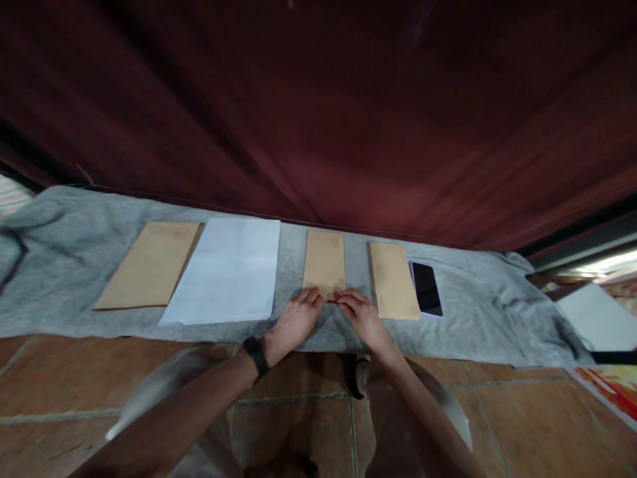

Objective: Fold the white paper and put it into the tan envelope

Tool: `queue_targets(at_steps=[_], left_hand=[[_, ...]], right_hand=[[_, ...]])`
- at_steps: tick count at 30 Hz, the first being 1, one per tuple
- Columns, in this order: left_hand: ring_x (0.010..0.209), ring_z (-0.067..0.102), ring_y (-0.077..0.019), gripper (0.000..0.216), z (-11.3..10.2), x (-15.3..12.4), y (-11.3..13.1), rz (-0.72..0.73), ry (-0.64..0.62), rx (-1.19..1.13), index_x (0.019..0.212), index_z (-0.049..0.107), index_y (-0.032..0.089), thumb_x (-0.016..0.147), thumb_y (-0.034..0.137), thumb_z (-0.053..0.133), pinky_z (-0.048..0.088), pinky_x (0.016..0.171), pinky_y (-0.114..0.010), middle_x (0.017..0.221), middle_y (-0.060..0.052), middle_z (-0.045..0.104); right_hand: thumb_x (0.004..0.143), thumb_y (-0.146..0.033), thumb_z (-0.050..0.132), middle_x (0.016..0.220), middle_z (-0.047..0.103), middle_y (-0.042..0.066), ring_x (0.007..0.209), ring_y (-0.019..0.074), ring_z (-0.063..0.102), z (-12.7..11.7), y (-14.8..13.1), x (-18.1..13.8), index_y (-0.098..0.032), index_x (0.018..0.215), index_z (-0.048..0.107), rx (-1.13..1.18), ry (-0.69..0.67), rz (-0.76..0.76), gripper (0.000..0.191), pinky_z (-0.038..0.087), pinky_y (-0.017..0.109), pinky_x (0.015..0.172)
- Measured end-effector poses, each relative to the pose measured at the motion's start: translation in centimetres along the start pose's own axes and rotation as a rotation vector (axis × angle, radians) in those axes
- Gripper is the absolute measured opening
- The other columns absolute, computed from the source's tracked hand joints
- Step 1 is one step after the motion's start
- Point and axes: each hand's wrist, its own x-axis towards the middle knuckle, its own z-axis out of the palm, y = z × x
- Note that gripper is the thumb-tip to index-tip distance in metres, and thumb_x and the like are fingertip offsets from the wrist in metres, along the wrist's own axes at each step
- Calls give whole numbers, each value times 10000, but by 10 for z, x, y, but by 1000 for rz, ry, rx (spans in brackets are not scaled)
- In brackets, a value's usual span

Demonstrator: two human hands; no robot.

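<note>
A brown paper envelope (324,259) lies in front of me on the grey cloth, its short near edge between my two hands. My left hand (302,312) has its fingers closed at the near left corner of this envelope. At the near right corner, my right hand (362,317) pinches the same edge. The fingertips hide part of that edge. To the left is a stack of white paper (231,265), with a pile of larger brown envelopes (149,265) beyond it. Right of my hands sits a stack of brown envelopes (394,279).
A phone (426,289) with a dark screen rests beside the right stack. The grey cloth (478,299) covers a long narrow surface, with a dark red curtain (318,119) behind it. A white object (600,315) stands at the far right. Below is a tiled floor (293,431).
</note>
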Motion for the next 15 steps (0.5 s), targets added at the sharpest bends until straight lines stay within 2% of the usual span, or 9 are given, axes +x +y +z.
queue_targets(at_steps=[4, 10, 15], left_hand=[[1178, 615, -251, 229, 1, 0, 4, 29, 4, 74, 1108, 643, 136, 931, 48, 527, 538, 934, -370, 1255, -143, 654], [1267, 573, -299, 308, 4, -2, 15, 91, -31, 234, 1237, 602, 68, 959, 57, 470, 505, 1002, -423, 1346, -221, 599], [1267, 568, -284, 306, 1, -2, 12, 66, -72, 186, 1232, 600, 108, 961, 63, 465, 525, 971, -404, 1324, -173, 613]], right_hand=[[994, -216, 531, 1205, 703, 63, 1126, 204, 658, 0, 1, 0, -245, 1051, 724, -37, 9, 13, 204, 524, 384, 1023], [1007, -229, 502, 1136, 699, 69, 1072, 208, 653, 3, -1, 4, -229, 989, 698, -65, 15, 29, 196, 512, 375, 1000], [1007, -232, 475, 1078, 676, 75, 1034, 210, 635, 5, -5, 8, -221, 972, 674, -110, 29, 48, 202, 509, 375, 968]])
